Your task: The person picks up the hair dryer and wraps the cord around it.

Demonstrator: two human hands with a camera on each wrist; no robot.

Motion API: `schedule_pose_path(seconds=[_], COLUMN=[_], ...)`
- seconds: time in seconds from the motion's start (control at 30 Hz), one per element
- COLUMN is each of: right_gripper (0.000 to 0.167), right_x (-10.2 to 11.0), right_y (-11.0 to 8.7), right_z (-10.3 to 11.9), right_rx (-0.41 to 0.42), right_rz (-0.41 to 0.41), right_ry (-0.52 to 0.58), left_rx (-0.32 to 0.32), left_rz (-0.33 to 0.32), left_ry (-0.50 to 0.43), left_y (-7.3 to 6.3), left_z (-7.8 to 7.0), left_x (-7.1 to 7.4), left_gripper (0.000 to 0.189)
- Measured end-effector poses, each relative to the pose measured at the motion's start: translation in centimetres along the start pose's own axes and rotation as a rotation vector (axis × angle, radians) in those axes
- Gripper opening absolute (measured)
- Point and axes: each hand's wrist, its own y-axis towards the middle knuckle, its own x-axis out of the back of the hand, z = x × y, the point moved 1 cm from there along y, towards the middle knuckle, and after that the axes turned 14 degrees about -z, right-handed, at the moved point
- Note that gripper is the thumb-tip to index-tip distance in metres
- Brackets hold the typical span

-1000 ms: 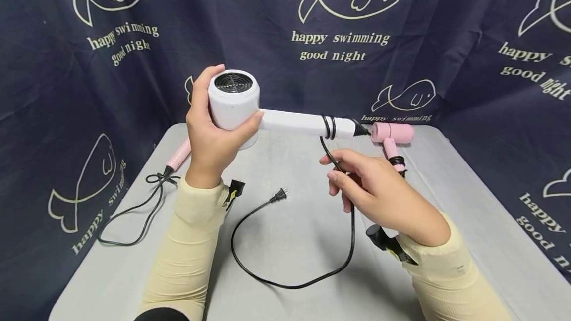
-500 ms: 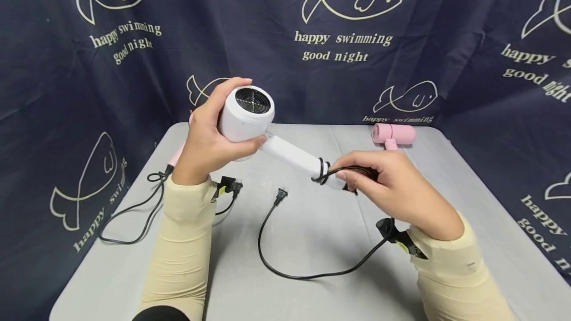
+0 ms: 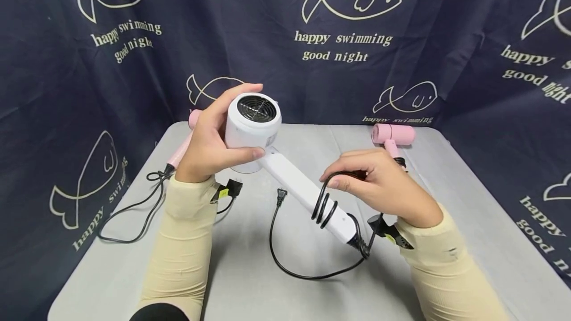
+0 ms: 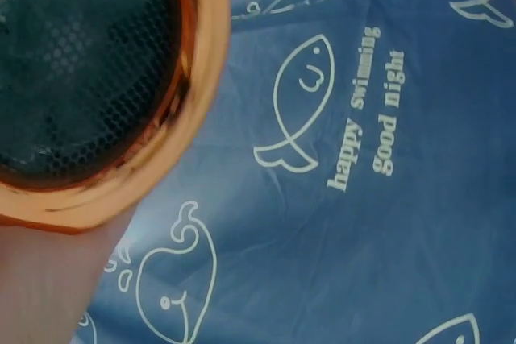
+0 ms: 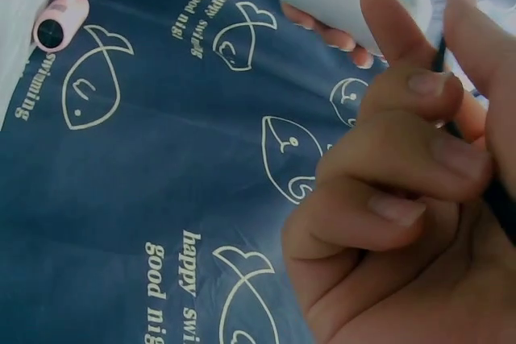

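A white hair dryer [image 3: 294,180] is held above the table, its handle slanting down to the right. My left hand [image 3: 211,145] grips it round the head, thumb on the near side; the round black grille faces up toward the head camera. In the left wrist view the dryer's mesh-covered end [image 4: 72,70] has a copper-coloured rim. The black cord [image 3: 323,207] circles the handle in several loops near its lower end. My right hand [image 3: 383,182] pinches the cord just above those loops; in the right wrist view the cord runs across its curled fingers [image 5: 379,151].
A pink hair dryer [image 3: 392,134] lies at the back right of the grey table [image 3: 250,281]. Another pink one [image 3: 180,152], partly behind my left hand, trails its cord at the left. The white dryer's plug [image 3: 281,194] lies mid-table. A dark fish-print curtain [image 3: 267,24] surrounds the table.
The handle has swung from nearly level to slanting down toward me, and the dryer's head has come lower and right. My right hand has carried the cord round, adding to the loops.
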Motion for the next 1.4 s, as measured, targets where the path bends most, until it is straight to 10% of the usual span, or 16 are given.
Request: schedule_pose_path(seconds=[0.37,0.87,1.4], right_gripper=[0.029,0.020,0.016], right_x=[-1.6,-2.5,-2.7], right_y=[-0.3,-0.1,-0.5], right_z=[0.2,0.7,1.3], right_rx=[-0.041,-0.200,-0.172], right_rz=[-0.046,-0.025,0.035], right_ry=[0.027,-0.182,-0.239], left_rx=[-0.104,-0.031,-0.189], left_rz=[-0.214,-0.510,-0.551], left_ry=[0.004,0.068,0.309], left_y=[0.5,0.7,0.7], left_z=[1.2,-0.4,0.3], left_x=[0.0,-1.3,-2.0], left_gripper=[0.083,0.076,0.077])
